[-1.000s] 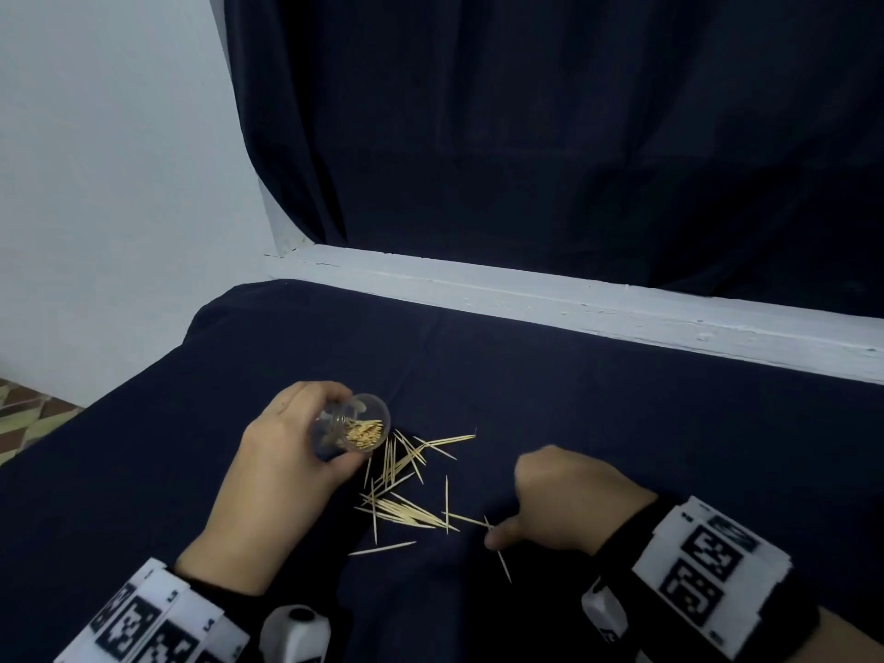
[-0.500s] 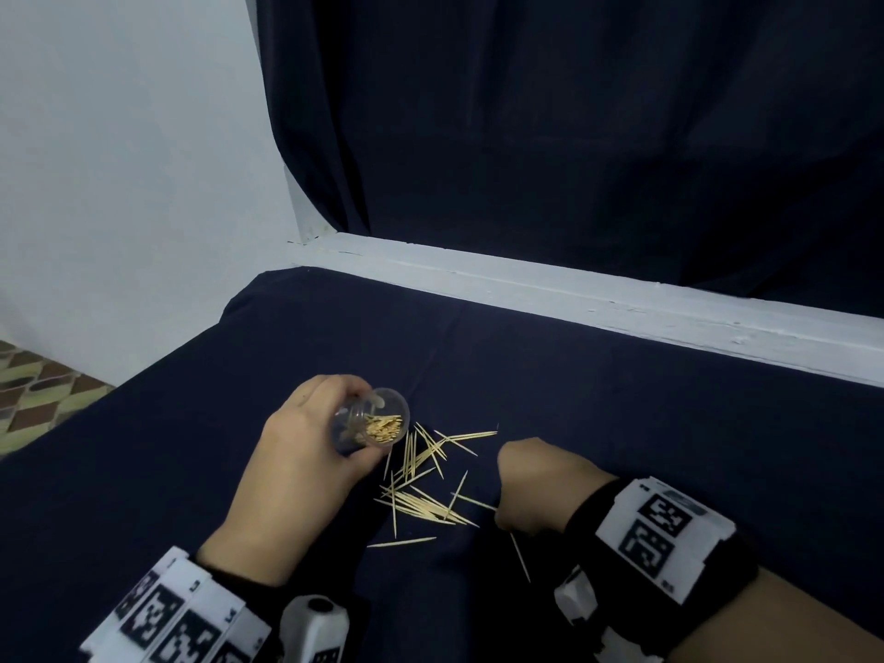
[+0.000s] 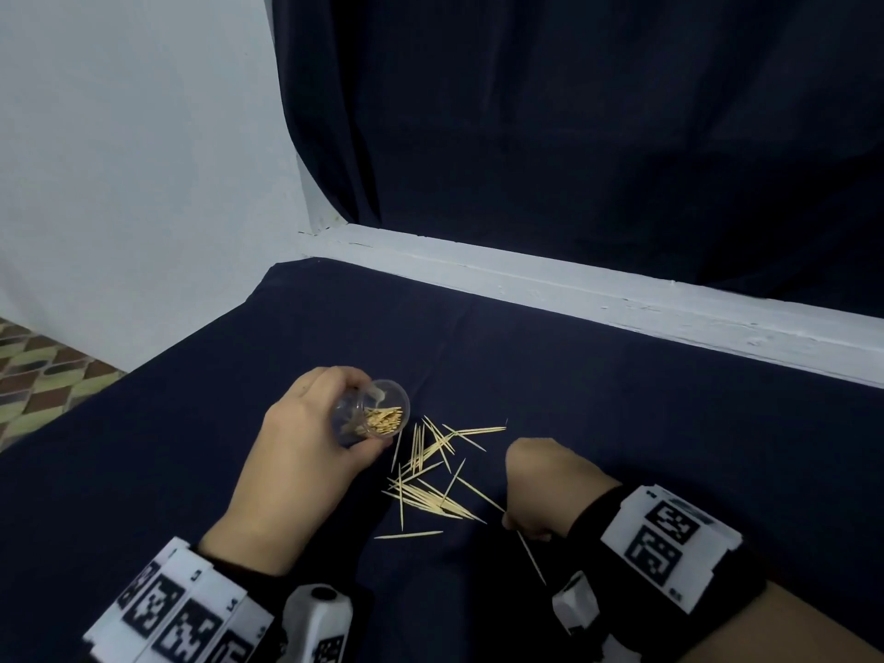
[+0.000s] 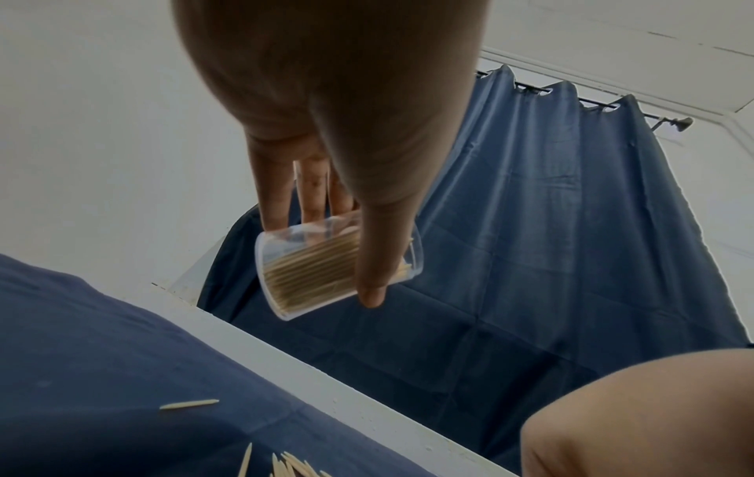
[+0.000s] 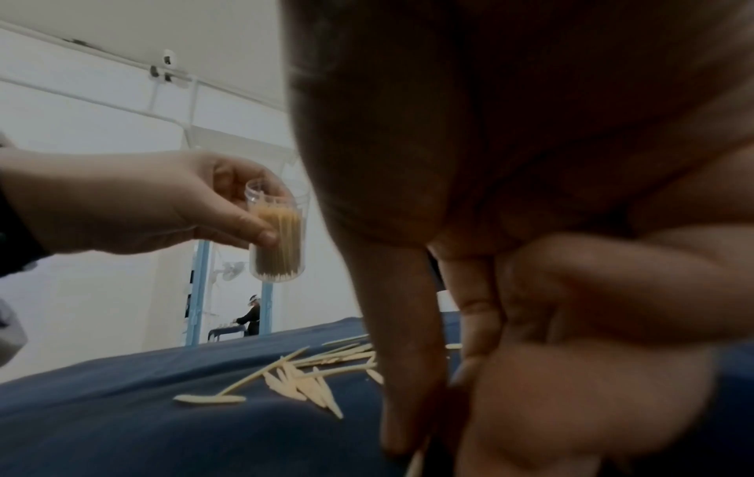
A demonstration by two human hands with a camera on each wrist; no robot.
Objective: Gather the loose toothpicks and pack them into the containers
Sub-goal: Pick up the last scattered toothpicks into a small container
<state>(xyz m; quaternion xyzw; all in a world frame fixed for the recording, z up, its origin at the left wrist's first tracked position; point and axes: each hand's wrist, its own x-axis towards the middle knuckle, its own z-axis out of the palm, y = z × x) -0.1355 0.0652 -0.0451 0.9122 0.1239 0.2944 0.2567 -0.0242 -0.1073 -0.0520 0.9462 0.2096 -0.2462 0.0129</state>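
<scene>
My left hand holds one clear cup of thin pale toothpicks, my right hand pinches one toothpick beside many loose toothpicks.

Both hands are bare. The left wrist band is a ring of flat white panels, each printed with a black square code pattern and small digits. Under it runs a black cuff. Beside it sits a white camera housing with a round dark lens on top. The right wrist band has the same white panels with black codes over a wide black strap, with a white camera block on its near side.
</scene>
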